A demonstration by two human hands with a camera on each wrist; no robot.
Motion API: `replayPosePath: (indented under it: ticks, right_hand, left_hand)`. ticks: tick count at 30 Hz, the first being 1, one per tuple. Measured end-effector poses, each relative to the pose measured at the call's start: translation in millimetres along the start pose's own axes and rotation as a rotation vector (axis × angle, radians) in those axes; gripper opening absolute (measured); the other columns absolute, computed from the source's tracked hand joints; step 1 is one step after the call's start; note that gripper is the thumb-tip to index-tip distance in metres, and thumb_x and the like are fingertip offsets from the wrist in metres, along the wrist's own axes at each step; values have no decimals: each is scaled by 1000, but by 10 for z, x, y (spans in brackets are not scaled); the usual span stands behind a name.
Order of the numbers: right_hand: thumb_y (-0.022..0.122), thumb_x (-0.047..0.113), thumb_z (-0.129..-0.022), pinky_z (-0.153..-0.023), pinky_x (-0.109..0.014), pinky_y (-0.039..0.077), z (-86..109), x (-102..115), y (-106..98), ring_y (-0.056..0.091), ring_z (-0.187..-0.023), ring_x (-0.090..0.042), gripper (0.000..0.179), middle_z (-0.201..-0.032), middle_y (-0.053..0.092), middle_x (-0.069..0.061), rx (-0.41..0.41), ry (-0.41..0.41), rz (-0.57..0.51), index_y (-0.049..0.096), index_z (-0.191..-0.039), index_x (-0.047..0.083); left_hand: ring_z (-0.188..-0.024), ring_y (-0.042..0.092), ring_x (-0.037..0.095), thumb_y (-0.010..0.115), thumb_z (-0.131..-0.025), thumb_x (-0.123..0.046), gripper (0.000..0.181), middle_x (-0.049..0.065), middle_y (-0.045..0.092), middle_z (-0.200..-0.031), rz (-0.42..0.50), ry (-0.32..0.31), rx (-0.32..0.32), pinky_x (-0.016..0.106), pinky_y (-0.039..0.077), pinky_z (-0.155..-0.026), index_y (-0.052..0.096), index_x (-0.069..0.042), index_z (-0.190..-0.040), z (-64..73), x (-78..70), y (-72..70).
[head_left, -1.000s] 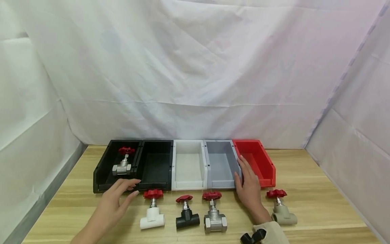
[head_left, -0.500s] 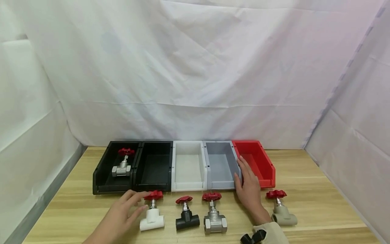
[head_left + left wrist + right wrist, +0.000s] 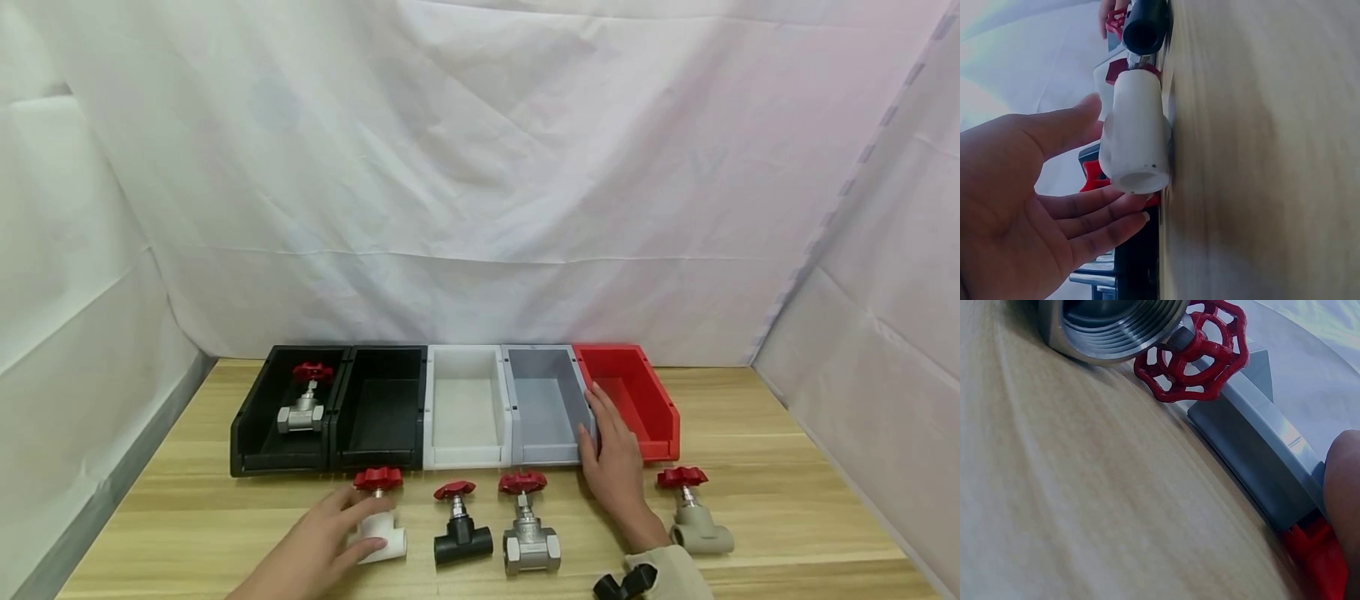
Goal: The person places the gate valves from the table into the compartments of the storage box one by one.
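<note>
Left hand (image 3: 318, 540), grip apart around a white valve (image 3: 1139, 125), right hand (image 3: 617, 462) resting against a grey bin (image 3: 546, 454), thumb and fingers apart, wooden bench (image 3: 772, 475).

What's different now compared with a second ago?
The left hand moved right and back, from in front of the black bins, to the white valve, and now spreads around it; no firm grip shows. The right hand stayed at the gray bin, and the other valves kept their places.

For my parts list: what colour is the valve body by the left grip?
The valve body is white, clearest in the left wrist view.
</note>
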State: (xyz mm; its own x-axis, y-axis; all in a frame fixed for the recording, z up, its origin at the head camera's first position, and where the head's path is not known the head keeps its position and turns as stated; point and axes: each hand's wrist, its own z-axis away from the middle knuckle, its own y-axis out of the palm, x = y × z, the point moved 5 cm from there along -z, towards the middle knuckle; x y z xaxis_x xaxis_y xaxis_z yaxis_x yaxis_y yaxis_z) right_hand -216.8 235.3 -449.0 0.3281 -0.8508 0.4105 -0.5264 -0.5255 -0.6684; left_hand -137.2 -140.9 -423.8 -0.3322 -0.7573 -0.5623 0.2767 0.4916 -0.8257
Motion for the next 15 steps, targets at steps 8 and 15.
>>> replayPosePath:
  ticks: [8, 15]
  right_hand:
    - [70, 11, -84, -77, -45, 43, -1, 12, -3, 46, -125, -28, 67, -151, 36, -1, 5, 7, 4, 42, -145, 15]
    - [70, 10, -84, -78, -45, 43, -4, 16, -7, 46, -125, -28, 68, -151, 35, -1, 8, 14, 6, 41, -145, 16]
  left_hand:
    - [-88, 52, 17, 64, -85, -52, 44, 2, 51, -107, -9, 63, 39, 41, 50, -71, 65, -27, -121, -22, 10, 86]
    - [-87, 48, 21, 71, -80, -48, 40, 6, 49, -104, -22, 54, 69, 41, 48, -68, 66, -30, -116, -52, 15, 144]
